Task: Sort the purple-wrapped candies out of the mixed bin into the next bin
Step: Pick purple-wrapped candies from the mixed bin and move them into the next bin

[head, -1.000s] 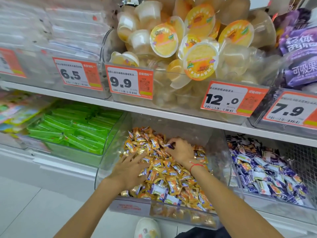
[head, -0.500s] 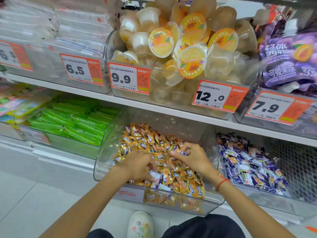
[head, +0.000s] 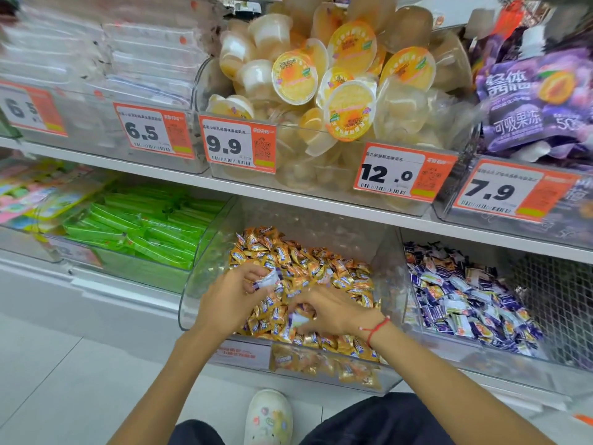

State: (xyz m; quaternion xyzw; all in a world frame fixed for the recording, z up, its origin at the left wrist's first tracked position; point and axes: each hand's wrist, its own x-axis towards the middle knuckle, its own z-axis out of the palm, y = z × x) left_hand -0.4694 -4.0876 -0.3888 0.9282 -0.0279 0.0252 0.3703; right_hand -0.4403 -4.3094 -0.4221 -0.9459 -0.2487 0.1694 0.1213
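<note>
The clear mixed bin (head: pixel 205 277) on the lower shelf is heaped with orange-gold wrapped candies (head: pixel 321 264). My left hand (head: pixel 231 300) hovers over the pile's left side and pinches a white-and-purple wrapped candy (head: pixel 268 281). Lower in the pile, my right hand (head: pixel 330 311), with a red string on its wrist, curls its fingers round another white-and-purple candy (head: pixel 298 319). To the right stands the neighbouring bin (head: pixel 481 354), full of purple-and-white wrapped candies (head: pixel 465 297).
Green packets (head: pixel 144 226) fill the bin to the left. The upper shelf holds jelly cups (head: pixel 337 91), purple pouches (head: pixel 539 101) and orange price tags (head: pixel 237 144). A white clog (head: pixel 268 415) and a dark trouser knee sit on the pale floor below.
My left hand lifted up and left with a purple candy pinched in it. My right hand dropped down and nearer into the pile onto another candy. The camera shifted slightly.
</note>
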